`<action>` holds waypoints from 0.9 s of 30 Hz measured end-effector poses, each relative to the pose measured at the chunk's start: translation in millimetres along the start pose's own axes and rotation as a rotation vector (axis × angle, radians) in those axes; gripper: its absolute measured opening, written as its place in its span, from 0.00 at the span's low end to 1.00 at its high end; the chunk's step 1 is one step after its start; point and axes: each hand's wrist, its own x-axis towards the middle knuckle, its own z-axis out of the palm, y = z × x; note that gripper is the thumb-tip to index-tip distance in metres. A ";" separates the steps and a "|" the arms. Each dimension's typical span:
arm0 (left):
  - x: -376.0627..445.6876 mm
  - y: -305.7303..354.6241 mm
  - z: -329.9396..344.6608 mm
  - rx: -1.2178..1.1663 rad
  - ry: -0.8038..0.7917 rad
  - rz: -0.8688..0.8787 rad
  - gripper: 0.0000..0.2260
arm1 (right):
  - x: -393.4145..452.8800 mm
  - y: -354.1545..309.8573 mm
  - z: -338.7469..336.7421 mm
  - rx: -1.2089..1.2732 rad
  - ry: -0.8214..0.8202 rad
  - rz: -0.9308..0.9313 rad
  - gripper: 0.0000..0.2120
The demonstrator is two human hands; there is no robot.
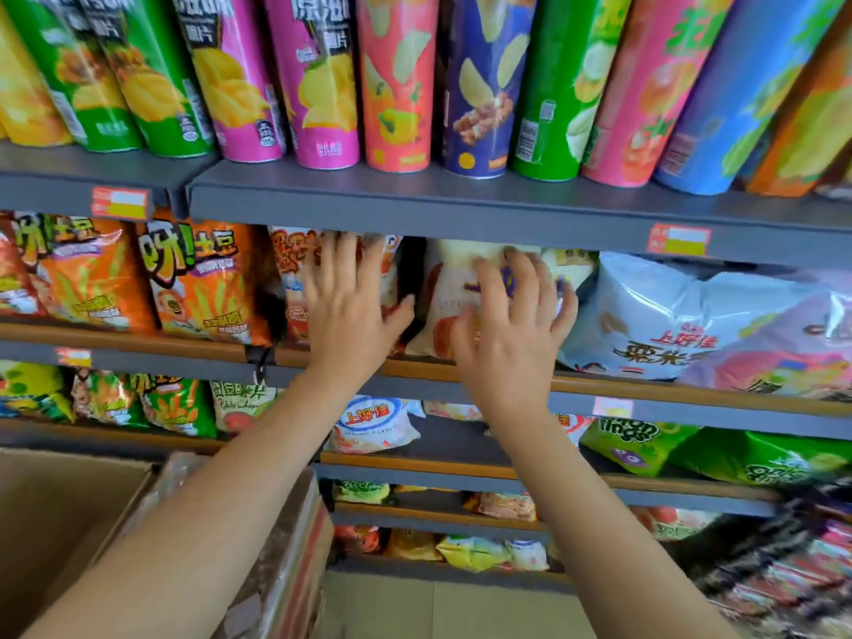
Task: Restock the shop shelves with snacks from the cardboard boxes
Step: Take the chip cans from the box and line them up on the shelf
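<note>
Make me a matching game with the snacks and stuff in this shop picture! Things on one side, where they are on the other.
Things:
1. dark blue chip tube
2. orange potato-stick bag
3. cardboard box
4. left hand

Places:
A. bottom left corner, below the shelves
B. top shelf, standing among other tubes
C. flat against a red and white snack bag
D. second shelf, left of both hands

Pairs: 1-B, 2-D, 3-A, 4-C

Two bare forearms — no sleeves, watch or rings showing on the hands.
</note>
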 end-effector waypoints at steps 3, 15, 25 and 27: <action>10.8 5.5 8.1 0.121 -0.074 -0.043 0.32 | 7.1 13.2 12.5 -0.075 -0.119 -0.081 0.27; 4.8 7.9 5.5 0.211 -0.228 -0.043 0.42 | 9.3 29.5 41.3 -0.069 -0.306 -0.219 0.34; -13.6 36.4 -19.4 -0.094 -0.045 0.043 0.29 | -25.8 29.5 -11.0 0.284 -0.309 -0.203 0.23; -21.6 57.7 -20.8 -0.251 0.049 0.106 0.22 | -38.3 39.4 -36.7 0.319 -0.256 -0.121 0.20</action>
